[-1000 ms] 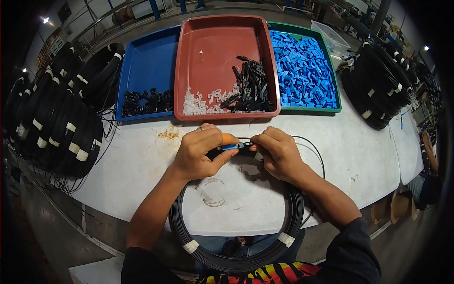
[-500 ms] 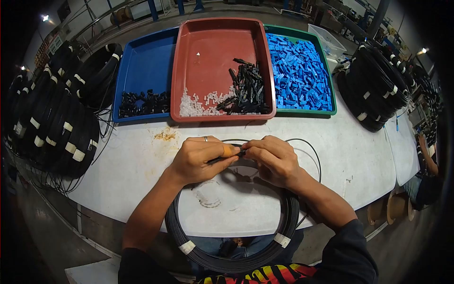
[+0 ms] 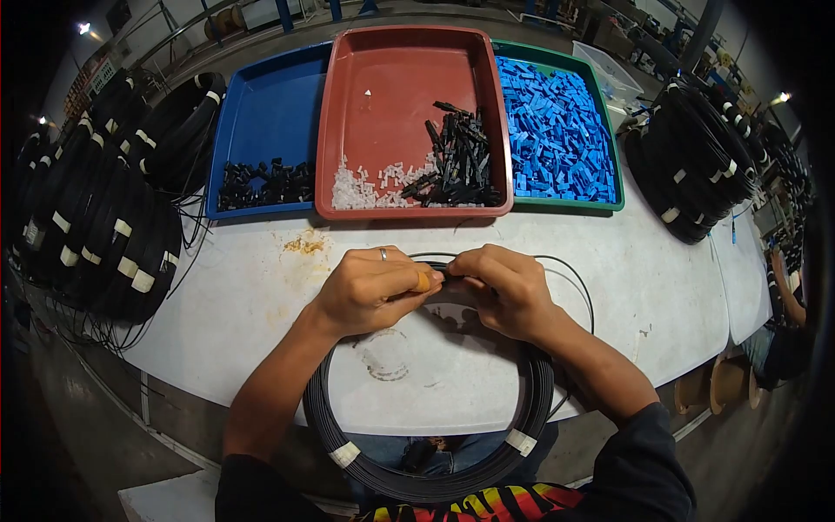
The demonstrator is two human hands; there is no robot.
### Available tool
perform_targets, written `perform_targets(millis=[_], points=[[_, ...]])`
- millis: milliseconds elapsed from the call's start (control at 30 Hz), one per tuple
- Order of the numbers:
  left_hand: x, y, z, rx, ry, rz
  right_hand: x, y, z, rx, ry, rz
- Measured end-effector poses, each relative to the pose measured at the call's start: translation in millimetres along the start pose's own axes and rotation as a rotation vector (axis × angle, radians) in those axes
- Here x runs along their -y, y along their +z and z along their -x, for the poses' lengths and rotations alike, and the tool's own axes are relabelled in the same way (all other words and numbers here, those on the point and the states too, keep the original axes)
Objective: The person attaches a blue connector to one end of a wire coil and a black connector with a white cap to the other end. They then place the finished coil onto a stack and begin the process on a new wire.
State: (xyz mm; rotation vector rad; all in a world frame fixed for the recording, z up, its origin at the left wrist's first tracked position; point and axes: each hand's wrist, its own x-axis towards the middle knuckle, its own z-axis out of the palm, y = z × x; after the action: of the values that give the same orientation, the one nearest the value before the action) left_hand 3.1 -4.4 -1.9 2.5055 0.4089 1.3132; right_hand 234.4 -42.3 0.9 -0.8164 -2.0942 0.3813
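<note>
Over the white table, my left hand (image 3: 376, 289) is closed in a pinch at the top of a coil of black cable (image 3: 326, 400). A ring and an orange wrap show on its fingers. My right hand (image 3: 504, 287) is closed beside it, fingertips almost meeting the left ones. Whatever small dark part lies between the fingertips is mostly hidden. The coil hangs over the near table edge, bound with white tape (image 3: 345, 454) at two places. A loose cable loop (image 3: 591, 304) curves round to the right of my right hand.
Behind my hands stand a blue tray (image 3: 274, 104) with black parts, a red tray (image 3: 409, 78) with white and black parts, and a green tray (image 3: 619, 196) with blue parts. Black cable coils (image 3: 96, 226) are stacked left, others (image 3: 691, 157) right. A co-worker's arm (image 3: 787, 291) shows far right.
My right fingertips have shifted slightly up and away from the left ones, and the dark part between them shows less. The view has shifted a little.
</note>
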Motion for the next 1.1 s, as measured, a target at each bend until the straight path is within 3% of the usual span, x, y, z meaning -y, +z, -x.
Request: perform_targets(millis=[67,300,400,633,933,1100], points=[[-1.6,-2.7,-0.5,0.038,0.043,-0.029,-4.8,1.5,4.1,-0.025,-0.098,0.127],[-1.5,-1.0,-1.9,0.086,0.165,-0.180,-1.3,2.7,3.4,0.008,-0.035,0.152],[-3.2,-1.5,-2.8,0.100,0.164,-0.193,-3.0,3.0,2.8,0.067,0.016,0.126],[-1.6,-1.0,0.1,0.021,0.062,-0.067,-2.8,5.3,1.6,-0.071,-0.063,0.107],[-5.9,-3.1,-5.3,0.083,0.172,-0.156,-6.0,6.4,1.5,-0.011,-0.045,0.105],[-5.4,-2.3,-3.3,0.051,0.069,-0.051,-4.5,4.0,1.5,-0.054,-0.092,0.143]])
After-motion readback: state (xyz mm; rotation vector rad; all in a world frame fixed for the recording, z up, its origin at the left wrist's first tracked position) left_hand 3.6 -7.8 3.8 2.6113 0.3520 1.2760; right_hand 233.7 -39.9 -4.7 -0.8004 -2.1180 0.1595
